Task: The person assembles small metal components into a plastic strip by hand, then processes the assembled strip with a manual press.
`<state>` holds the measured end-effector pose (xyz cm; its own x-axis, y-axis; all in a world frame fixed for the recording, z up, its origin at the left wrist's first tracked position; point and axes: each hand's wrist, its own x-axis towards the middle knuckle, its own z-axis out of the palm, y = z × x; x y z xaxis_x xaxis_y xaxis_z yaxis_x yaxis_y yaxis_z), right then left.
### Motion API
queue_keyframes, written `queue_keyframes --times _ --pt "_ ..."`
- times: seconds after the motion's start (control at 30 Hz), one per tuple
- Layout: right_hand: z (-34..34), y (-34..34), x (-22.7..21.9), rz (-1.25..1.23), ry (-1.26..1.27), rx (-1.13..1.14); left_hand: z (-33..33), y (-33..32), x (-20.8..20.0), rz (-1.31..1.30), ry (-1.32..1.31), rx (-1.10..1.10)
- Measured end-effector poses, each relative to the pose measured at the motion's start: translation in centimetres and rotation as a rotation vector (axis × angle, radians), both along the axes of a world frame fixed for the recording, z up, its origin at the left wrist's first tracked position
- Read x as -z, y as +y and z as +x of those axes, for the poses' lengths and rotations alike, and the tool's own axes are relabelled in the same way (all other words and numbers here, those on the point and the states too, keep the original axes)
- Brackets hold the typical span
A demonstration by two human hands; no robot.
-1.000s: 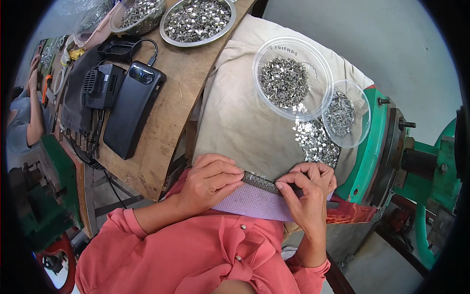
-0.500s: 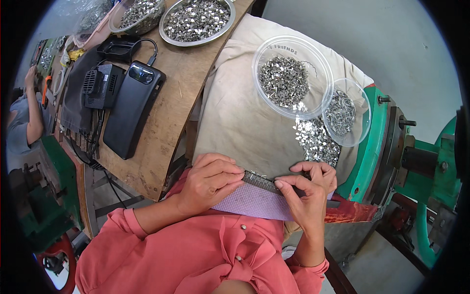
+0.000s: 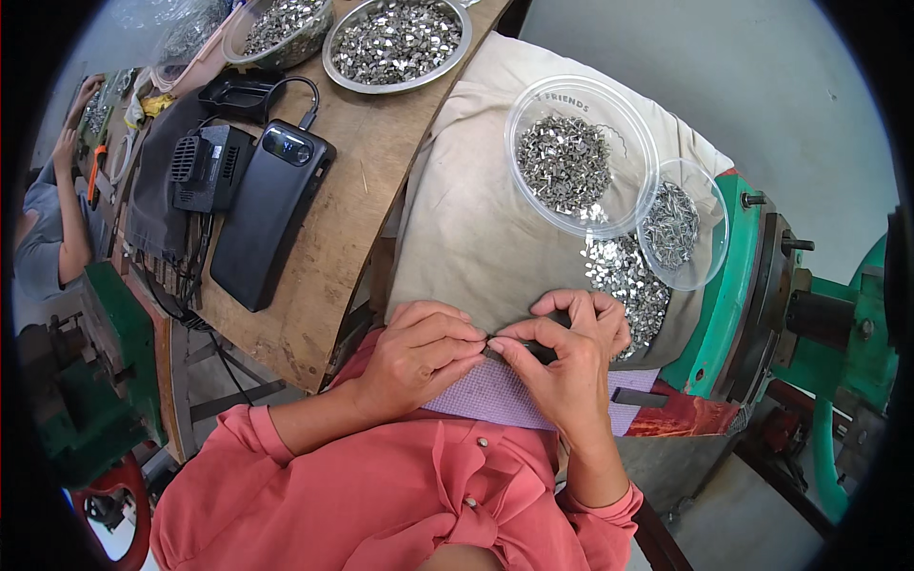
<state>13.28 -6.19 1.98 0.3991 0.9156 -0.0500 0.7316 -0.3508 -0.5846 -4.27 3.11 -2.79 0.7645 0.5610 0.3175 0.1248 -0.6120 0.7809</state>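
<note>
The right hand [image 3: 571,357] now sits further toward nine o'clock, beside the left hand [image 3: 419,352]. Both pinch the dark strip [image 3: 544,353], work apparently concentrating there.

A coral-pink blouse [image 3: 362,504] fills the bottom of the frame, its cloth plain, soft and loosely creased. Small, round, pale buttons [image 3: 483,442] run down the front right of bottom centre, where a tie of the same cloth [image 3: 473,526] is knotted into a floppy bow. The left sleeve [image 3: 255,433] and right sleeve [image 3: 619,509] both end short of the wrists in gathered bands, leaving the lower forearms and the hands [image 3: 433,350] bare.
</note>
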Motion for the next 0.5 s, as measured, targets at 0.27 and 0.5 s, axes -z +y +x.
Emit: queue_keyframes --times 0.27,0.5 --pt "0.7 -0.5 -0.1 -0.015 0.083 0.019 0.2 0.1 -0.1 -0.021 0.006 0.011" --pt "2.1 -0.9 -0.9 -0.019 0.189 0.054 0.1 0.0 -0.2 -0.023 -0.002 0.000"
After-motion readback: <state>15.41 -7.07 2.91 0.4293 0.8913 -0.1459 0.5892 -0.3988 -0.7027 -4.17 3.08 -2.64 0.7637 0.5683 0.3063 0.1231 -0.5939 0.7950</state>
